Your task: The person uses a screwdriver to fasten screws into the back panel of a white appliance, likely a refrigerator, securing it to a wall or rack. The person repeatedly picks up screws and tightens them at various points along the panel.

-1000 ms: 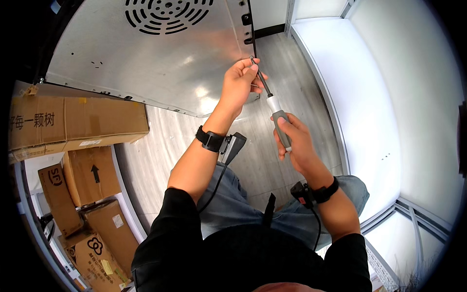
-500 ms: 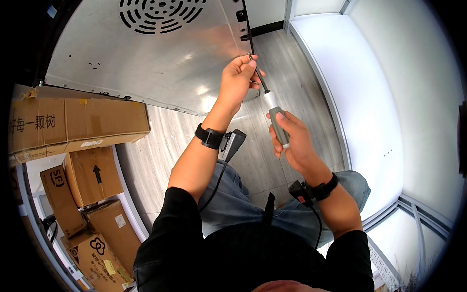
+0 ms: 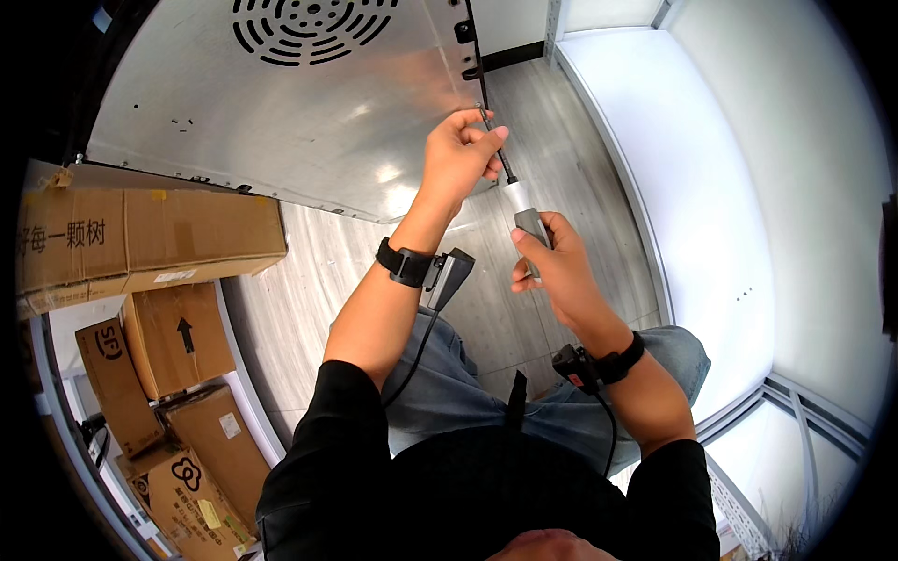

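Note:
A screwdriver [image 3: 518,194] with a grey handle, white collar and thin dark shaft slants up toward the right edge of a large metal panel [image 3: 309,122]. My right hand [image 3: 559,266] is closed around its handle. At the shaft's far end is my left hand [image 3: 460,154], with its thumb across the shaft and its index finger by the tip. The tip meets the panel's edge, but any screw there is too small to make out. Black straps with small devices circle both wrists.
Cardboard boxes [image 3: 201,229] are stacked at the left, some on a white-framed shelf. Along the right runs a white lit shelf [image 3: 692,178] with a grey edge. Pale wood-look floor [image 3: 505,318] lies below my hands. Round vent slots mark the panel's top.
My left thumb has shifted right, away from the index fingertip and onto the shaft. My right hand has turned on the handle, its thumb moving left; the handle has shifted slightly left.

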Demonstrator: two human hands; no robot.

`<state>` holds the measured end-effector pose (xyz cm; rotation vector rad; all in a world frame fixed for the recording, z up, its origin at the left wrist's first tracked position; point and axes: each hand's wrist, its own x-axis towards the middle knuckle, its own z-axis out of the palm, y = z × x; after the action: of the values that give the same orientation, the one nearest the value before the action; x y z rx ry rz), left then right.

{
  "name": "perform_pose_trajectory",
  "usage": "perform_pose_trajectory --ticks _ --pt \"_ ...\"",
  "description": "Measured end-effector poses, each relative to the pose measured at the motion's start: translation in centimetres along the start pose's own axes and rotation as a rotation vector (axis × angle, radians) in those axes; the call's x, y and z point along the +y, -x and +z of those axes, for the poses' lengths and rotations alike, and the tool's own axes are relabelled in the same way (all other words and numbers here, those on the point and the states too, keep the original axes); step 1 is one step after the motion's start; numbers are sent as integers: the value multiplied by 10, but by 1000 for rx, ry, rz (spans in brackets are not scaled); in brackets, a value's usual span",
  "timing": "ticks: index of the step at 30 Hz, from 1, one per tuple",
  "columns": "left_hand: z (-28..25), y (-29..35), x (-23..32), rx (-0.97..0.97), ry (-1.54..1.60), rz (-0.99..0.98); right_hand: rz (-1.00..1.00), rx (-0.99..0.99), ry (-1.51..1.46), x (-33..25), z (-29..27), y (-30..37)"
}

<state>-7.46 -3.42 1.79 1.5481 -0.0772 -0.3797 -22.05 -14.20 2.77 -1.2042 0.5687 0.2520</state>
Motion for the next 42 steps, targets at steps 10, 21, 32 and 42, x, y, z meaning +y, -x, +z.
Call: perform_pose_trajectory --ticks 10,21,32,42 --pt "2 -6 -1 101 194 -94 -19 -39 -14 1 -8 4" --pt "8 -14 9 218 475 -268 -75 -30 -3 -1 -16 6" --pt "8 -16 9 174 600 -410 -60 -41 -14 -2 -14 4" --pt "-2 -15 2 39 520 -317 6 -74 -93 -4 -10 1"
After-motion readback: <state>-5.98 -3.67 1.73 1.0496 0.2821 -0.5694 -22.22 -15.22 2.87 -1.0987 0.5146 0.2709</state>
